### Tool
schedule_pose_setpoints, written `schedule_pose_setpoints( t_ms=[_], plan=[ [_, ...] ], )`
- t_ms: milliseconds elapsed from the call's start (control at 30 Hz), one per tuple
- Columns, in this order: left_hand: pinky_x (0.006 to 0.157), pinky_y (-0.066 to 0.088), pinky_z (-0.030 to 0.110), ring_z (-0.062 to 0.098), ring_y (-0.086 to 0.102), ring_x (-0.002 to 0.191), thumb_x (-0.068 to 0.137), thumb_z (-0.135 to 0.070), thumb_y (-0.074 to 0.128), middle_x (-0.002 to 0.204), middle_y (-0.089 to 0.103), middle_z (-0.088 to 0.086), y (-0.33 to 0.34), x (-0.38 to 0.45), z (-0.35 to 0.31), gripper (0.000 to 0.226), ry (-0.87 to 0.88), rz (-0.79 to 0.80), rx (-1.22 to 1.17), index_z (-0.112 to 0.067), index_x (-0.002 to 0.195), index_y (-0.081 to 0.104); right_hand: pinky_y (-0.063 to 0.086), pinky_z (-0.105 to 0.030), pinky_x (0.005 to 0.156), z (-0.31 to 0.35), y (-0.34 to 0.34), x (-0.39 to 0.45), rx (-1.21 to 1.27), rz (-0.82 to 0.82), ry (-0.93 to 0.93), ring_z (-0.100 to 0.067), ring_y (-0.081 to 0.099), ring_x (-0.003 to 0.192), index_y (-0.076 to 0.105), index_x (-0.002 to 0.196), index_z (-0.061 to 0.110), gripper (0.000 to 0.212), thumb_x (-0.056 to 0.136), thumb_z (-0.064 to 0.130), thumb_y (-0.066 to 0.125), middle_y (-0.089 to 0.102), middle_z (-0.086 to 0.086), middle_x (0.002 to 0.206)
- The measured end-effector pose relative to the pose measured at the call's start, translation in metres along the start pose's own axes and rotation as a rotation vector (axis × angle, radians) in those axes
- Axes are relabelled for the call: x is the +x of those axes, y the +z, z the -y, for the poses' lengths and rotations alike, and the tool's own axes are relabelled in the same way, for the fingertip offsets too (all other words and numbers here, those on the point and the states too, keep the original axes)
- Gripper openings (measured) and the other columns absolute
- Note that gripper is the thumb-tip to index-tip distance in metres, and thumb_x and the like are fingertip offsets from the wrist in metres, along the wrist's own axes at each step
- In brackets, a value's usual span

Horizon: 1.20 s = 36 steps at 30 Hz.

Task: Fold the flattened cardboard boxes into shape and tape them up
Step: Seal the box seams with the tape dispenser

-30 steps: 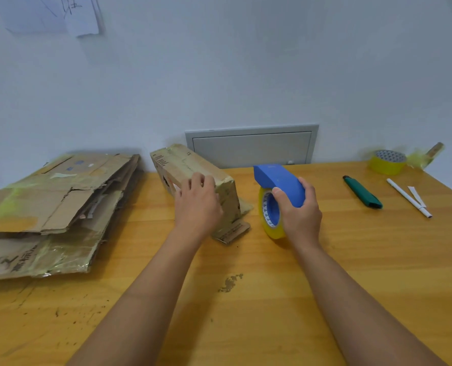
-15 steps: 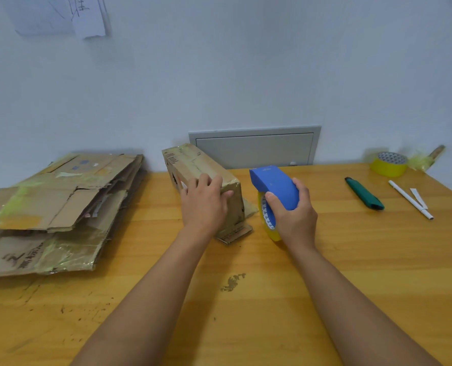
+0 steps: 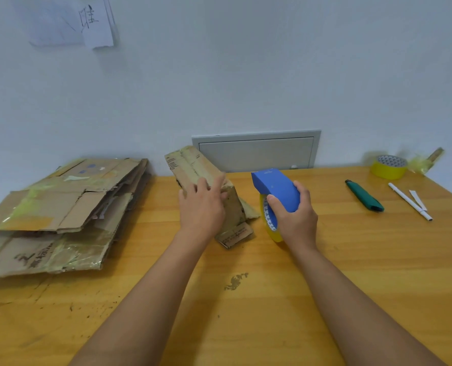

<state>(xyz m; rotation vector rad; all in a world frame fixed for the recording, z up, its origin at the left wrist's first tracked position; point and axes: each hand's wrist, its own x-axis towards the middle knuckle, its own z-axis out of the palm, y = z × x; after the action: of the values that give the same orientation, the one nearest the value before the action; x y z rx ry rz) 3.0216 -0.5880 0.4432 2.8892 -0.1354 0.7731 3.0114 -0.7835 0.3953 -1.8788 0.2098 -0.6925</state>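
Wooden tabletop [image 3: 351, 260]: left hand [image 3: 202, 210] flat on light, crushable cardboard box [image 3: 193, 167]; right hand [image 3: 296, 217] grip clamped on tape dispenser [image 3: 275, 187].

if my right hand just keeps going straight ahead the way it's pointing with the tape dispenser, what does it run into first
Probably nothing on the table: past the right hand and blue tape dispenser the wood looks bare up to the grey wall panel. The folded box sits just to its left, though depth is hard to judge.
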Motion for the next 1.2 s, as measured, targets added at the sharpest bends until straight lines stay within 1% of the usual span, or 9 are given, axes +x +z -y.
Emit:
schedule_pose_setpoints(
  t_ms=[67, 167, 233, 467, 600, 733, 933, 1067, 1200],
  plan=[
    [0.092, 0.037, 0.044, 0.031, 0.047, 0.102, 0.105, -0.031, 0.036, 0.115, 0.046, 0.005, -0.005, 0.0, 0.001, 0.059, 0.051, 0.059, 0.072, -0.048, 0.152, 0.004, 0.049, -0.033, 0.087, 0.0, -0.001, -0.001, 0.004, 0.006, 0.003, -0.01, 0.049, 0.109, 0.041, 0.145, 0.031, 0.072, 0.085, 0.055, 0.072, 0.045, 0.017, 0.124],
    [0.086, 0.039, 0.04, 0.032, 0.046, 0.099, 0.102, -0.025, 0.039, 0.118, 0.046, 0.008, -0.01, 0.0, 0.001, 0.054, 0.052, 0.106, 0.117, -0.049, 0.147, 0.018, 0.044, -0.026, 0.08, -0.001, -0.003, -0.003, 0.023, 0.03, 0.005, -0.01, 0.05, 0.107, 0.041, 0.144, 0.032, 0.071, 0.085, 0.054, 0.073, 0.047, 0.017, 0.123],
    [0.078, 0.04, 0.038, 0.033, 0.048, 0.1, 0.102, -0.032, 0.042, 0.12, 0.045, 0.009, -0.012, -0.001, 0.002, 0.046, 0.03, 0.119, 0.077, -0.045, 0.144, 0.026, 0.042, -0.025, 0.08, -0.001, -0.004, -0.003, 0.029, 0.045, 0.007, -0.01, 0.05, 0.107, 0.04, 0.145, 0.032, 0.071, 0.085, 0.053, 0.073, 0.046, 0.017, 0.124],
    [0.062, 0.042, 0.035, 0.029, 0.054, 0.095, 0.1, -0.032, 0.053, 0.12, 0.046, 0.007, -0.017, -0.006, 0.012, 0.044, 0.026, 0.086, 0.025, -0.038, 0.138, 0.031, 0.043, -0.024, 0.085, 0.005, -0.012, -0.004, 0.072, 0.053, -0.001, -0.008, 0.051, 0.113, 0.043, 0.146, 0.029, 0.073, 0.084, 0.05, 0.075, 0.047, 0.018, 0.129],
    [0.062, 0.053, 0.04, 0.025, 0.054, 0.088, 0.098, -0.028, 0.057, 0.113, 0.048, 0.005, -0.023, -0.013, 0.023, 0.043, -0.02, 0.034, -0.073, -0.031, 0.135, 0.035, 0.045, -0.031, 0.089, 0.018, -0.03, 0.004, 0.027, -0.004, -0.068, -0.015, 0.054, 0.113, 0.045, 0.144, 0.027, 0.063, 0.09, 0.056, 0.061, 0.055, 0.009, 0.129],
    [0.056, 0.044, 0.034, 0.024, 0.053, 0.084, 0.096, -0.027, 0.062, 0.116, 0.051, 0.006, -0.029, -0.023, 0.026, 0.04, -0.085, -0.062, -0.21, -0.024, 0.13, 0.042, 0.045, -0.038, 0.085, 0.022, -0.048, 0.004, -0.224, 0.064, -0.128, -0.027, 0.054, 0.114, 0.044, 0.147, 0.023, 0.052, 0.098, 0.036, 0.055, 0.056, -0.006, 0.133],
    [0.056, 0.045, 0.036, 0.027, 0.05, 0.077, 0.095, -0.026, 0.063, 0.107, 0.043, 0.005, -0.045, -0.035, 0.026, 0.03, -0.155, -0.215, -0.372, -0.013, 0.117, 0.047, 0.041, -0.044, 0.101, 0.016, -0.067, -0.023, -0.848, 0.288, -0.155, -0.03, 0.047, 0.13, 0.03, 0.155, 0.02, 0.07, 0.095, 0.041, 0.061, 0.051, -0.006, 0.145],
    [0.062, 0.04, 0.033, 0.021, 0.046, 0.079, 0.095, -0.027, 0.065, 0.112, 0.045, 0.005, -0.046, -0.045, 0.023, 0.036, -0.193, -0.258, -0.469, -0.013, 0.122, 0.046, 0.04, -0.042, 0.102, 0.007, -0.067, -0.051, -0.976, 0.367, -0.175, -0.026, 0.048, 0.127, 0.023, 0.156, 0.02, 0.077, 0.095, 0.046, 0.061, 0.052, -0.003, 0.141],
    [0.075, 0.038, 0.029, 0.014, 0.045, 0.092, 0.094, -0.032, 0.066, 0.117, 0.049, 0.003, -0.044, -0.056, 0.015, 0.041, -0.267, -0.276, -0.626, -0.015, 0.126, 0.047, 0.041, -0.039, 0.101, 0.006, -0.068, -0.061, -1.013, 0.409, -0.181, -0.025, 0.049, 0.123, 0.031, 0.152, 0.02, 0.071, 0.093, 0.045, 0.063, 0.05, -0.005, 0.139]
  ],
)
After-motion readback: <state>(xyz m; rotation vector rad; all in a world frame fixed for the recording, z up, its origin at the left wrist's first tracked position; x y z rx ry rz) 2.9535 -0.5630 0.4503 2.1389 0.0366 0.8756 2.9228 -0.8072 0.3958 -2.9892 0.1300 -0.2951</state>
